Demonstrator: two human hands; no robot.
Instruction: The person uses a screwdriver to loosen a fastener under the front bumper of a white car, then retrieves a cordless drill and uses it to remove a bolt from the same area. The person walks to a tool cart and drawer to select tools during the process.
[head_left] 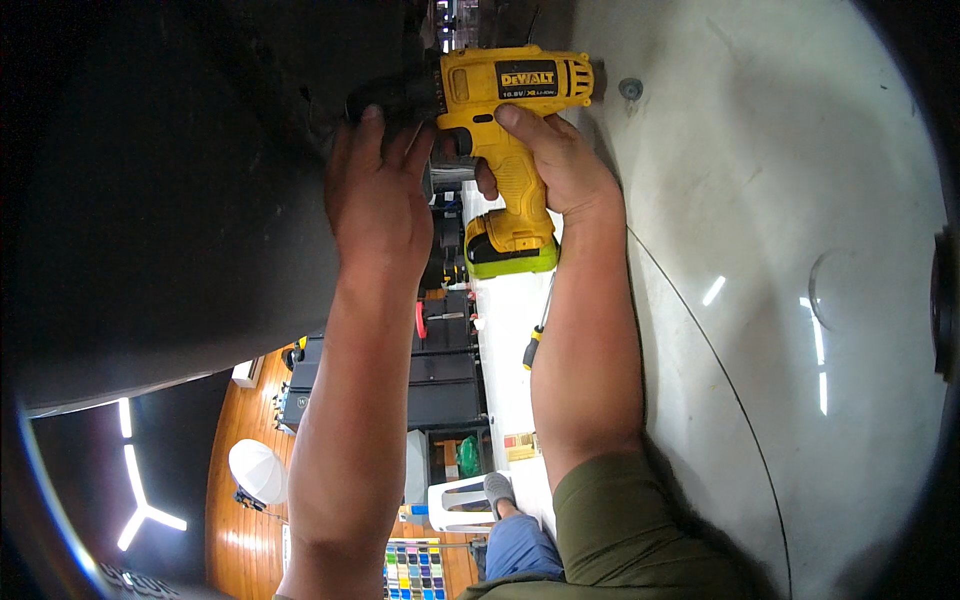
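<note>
A yellow and black cordless drill (515,150) with a lime-green edge on its battery lies across the upper middle of the view. My right hand (570,165) is wrapped round its grip from the right, thumb on the upper housing. The drill's dark nose points left, toward a large dark panel (180,200). My left hand (383,200) is raised beside that nose, back of the hand toward me. Its fingers are stretched out, with one fingertip against the dark nose. Shadow hides the drill's tip and anything in it.
On the right spreads a glossy pale surface (750,400) with a thin dark line and a small round fitting (630,89). A black and yellow screwdriver (535,345) lies by my right forearm. Lower down are dark cabinets (445,385), a white plastic stool (455,505) and a light umbrella (258,470).
</note>
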